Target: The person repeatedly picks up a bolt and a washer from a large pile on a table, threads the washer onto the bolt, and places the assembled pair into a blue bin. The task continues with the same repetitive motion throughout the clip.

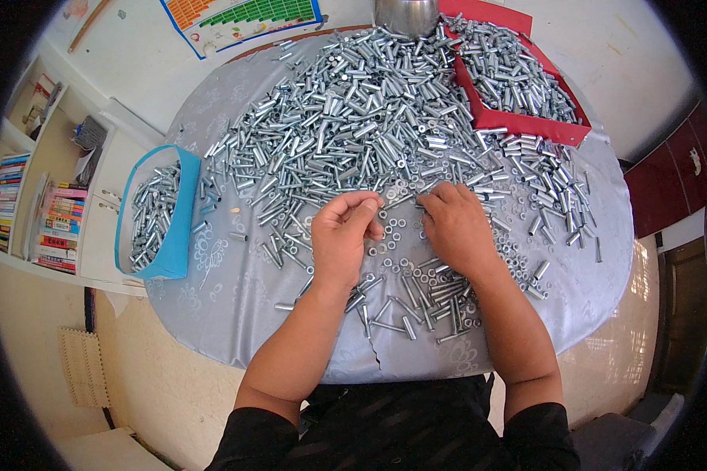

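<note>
My left hand (342,235) and my right hand (454,226) meet over the middle of a round table (236,298) with a grey cloth. Between their fingertips I hold a thin silver bolt (401,201), lying roughly level, each hand pinching one end. A great heap of silver sleeves and bolts (346,118) covers the far half of the table. Small washers and nuts (404,259) lie scattered under and between my hands. More bolts (424,302) lie near the front edge between my forearms.
A blue box (173,235) with metal parts hangs at the table's left edge. A red tray (526,122) full of sleeves sits at the far right. A steel pot (404,16) stands at the back. Bookshelves (39,204) line the left wall.
</note>
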{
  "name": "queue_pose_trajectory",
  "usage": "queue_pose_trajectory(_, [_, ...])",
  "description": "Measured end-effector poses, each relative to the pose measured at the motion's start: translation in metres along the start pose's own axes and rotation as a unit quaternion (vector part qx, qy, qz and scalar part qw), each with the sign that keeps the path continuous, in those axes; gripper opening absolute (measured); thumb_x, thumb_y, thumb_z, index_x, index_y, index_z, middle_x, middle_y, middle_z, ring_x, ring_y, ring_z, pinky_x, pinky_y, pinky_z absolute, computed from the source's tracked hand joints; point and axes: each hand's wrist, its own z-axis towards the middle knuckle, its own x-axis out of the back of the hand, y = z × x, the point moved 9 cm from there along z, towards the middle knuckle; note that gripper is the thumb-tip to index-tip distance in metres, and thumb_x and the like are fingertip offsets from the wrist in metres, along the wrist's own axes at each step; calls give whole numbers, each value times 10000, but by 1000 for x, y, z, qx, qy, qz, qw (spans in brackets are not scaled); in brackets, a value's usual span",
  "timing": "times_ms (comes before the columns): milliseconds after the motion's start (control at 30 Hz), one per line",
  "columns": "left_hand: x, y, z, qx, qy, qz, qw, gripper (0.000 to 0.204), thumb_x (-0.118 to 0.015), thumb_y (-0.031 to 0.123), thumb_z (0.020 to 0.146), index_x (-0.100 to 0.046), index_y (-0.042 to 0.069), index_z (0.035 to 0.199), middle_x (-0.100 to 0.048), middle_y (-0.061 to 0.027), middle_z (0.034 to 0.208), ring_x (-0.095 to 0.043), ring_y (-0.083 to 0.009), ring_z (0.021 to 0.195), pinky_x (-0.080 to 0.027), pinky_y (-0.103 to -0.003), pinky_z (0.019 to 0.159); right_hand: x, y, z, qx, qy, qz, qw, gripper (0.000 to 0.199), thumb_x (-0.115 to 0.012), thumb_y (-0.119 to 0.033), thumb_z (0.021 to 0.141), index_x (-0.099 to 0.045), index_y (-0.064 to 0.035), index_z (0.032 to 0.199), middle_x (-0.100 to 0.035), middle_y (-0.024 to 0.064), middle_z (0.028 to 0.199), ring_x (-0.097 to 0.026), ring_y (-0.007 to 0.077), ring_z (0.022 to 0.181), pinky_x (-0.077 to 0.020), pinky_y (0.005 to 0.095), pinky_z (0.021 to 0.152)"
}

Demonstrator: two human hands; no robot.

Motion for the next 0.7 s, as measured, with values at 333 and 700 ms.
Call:
queue_pose_trajectory(333, [0,-1,0,4,-2,3,1000,126,-602,80,905,-663,8,988,-693,-65,914,-590,-84,610,-469,-217,533,1,1,-1,-20,-20,23,999,181,-668,-157,756,-655,-61,909,-577,98,910,-548,294,925,-436,411,836])
queue_pose_trajectory(700, [-1,0,-1,8,-8,12,1000,136,-615,74,896,-666,2,1000,-693,-69,924,-596,-91,624,-483,-222,551,28,22,-3,-109,123,255,953,96,-662,-54,815,-655,-28,907,-634,77,843,-623,224,772,-497,334,697])
